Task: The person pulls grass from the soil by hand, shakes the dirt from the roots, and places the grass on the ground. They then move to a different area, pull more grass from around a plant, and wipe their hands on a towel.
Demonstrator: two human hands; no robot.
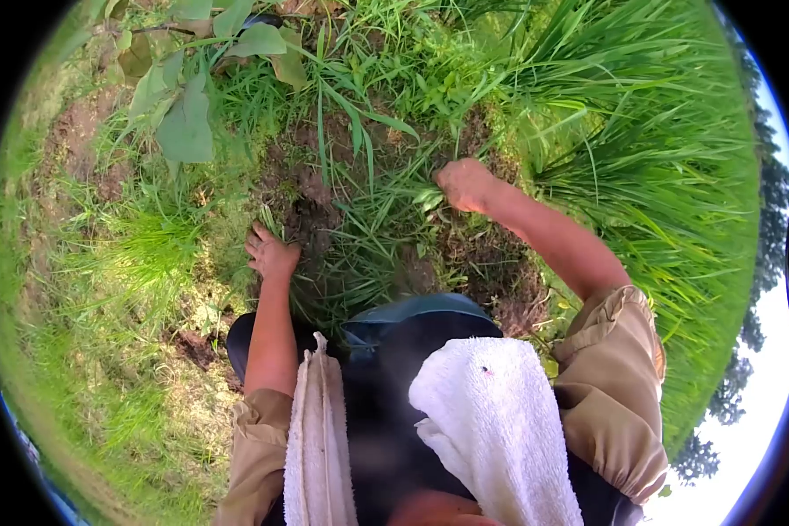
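Note:
My left hand rests low at the left edge of a patch of dark soil, its fingers spread and a few green blades beside them. Farther right, my right hand is closed at the weeds, fingers curled toward a small leafy clump; what they hold, if anything, is hidden. Between the two hands lie long green grass blades over the soil.
Tall grass stands densely on the right. A broad-leaved plant hangs over the upper left. A grass tuft grows left of my left hand. A white towel hangs in front of my body.

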